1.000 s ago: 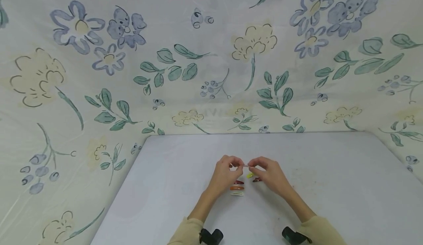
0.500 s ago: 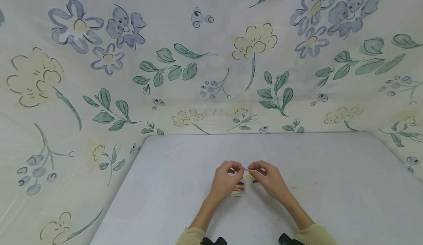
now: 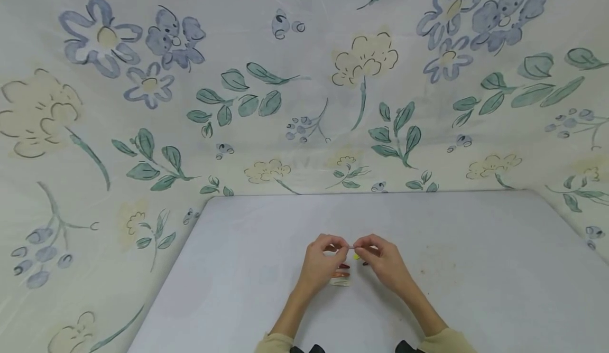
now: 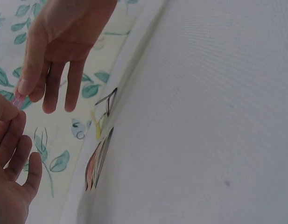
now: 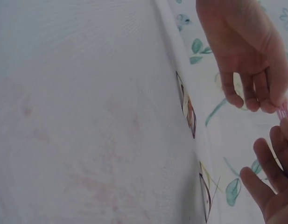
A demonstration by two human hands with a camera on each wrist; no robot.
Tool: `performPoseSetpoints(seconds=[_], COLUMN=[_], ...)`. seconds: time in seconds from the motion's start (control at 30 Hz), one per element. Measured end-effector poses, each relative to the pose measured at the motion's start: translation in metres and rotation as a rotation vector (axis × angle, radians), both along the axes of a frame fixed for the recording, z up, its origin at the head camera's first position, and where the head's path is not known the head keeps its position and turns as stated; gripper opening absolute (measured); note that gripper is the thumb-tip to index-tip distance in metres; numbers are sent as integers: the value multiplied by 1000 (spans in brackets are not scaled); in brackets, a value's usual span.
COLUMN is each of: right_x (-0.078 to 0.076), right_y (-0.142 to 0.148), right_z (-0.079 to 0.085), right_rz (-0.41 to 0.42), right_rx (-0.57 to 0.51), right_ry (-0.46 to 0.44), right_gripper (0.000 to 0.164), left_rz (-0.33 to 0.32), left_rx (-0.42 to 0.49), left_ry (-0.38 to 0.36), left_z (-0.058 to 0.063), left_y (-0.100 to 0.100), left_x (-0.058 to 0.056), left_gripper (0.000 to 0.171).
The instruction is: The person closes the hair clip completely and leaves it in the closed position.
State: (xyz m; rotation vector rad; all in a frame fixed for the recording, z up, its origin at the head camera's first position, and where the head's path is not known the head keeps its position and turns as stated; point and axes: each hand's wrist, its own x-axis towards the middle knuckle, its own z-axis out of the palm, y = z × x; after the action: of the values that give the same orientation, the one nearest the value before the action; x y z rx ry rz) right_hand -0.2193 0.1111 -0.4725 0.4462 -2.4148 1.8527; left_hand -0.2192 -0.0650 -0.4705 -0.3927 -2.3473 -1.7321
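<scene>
A small pink hair clip (image 3: 351,247) is held up over the table between both hands. My left hand (image 3: 320,266) pinches one end with thumb and forefinger. At the other end, the thumb and forefinger of my right hand (image 3: 384,264) pinch it; the remaining fingers spread loosely in the wrist views. Fingertips cover much of the clip (image 5: 283,111). Below the left hand lie a dark red hair clip (image 3: 344,266), an orange one (image 3: 340,275) and a whitish one (image 3: 340,283). Partly hidden by the right hand are a yellow clip (image 3: 357,256) and a dark clip (image 3: 365,263).
The clips lie on a white table (image 3: 238,268). A floral-print sheet (image 3: 304,94) rises behind the table's far edge and along its sides. Small reddish marks (image 5: 27,111) dot the tabletop to the right.
Both hands have come slightly nearer the person, keeping the pink hair clip pinched between them. They now cover more of the clips on the table. The head view has shifted a little.
</scene>
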Motion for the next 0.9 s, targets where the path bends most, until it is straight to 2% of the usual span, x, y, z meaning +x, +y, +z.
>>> performPoseSetpoints(seconds=[0.23, 0.53, 0.9], right_x=[1, -1, -6], right_y=[1, 5, 12], right_z=[-2, 1, 0], right_rz=[16, 110, 123], right_rx=[5, -11, 18], right_ry=[40, 59, 76], right_gripper=[6, 9, 6], left_rz=[-28, -56, -86], left_rx=[-25, -26, -34], left_ry=[-12, -16, -32], left_z=[2, 5, 6], left_y=[-3, -6, -5], left_x=[0, 1, -3], left_gripper=[7, 5, 5])
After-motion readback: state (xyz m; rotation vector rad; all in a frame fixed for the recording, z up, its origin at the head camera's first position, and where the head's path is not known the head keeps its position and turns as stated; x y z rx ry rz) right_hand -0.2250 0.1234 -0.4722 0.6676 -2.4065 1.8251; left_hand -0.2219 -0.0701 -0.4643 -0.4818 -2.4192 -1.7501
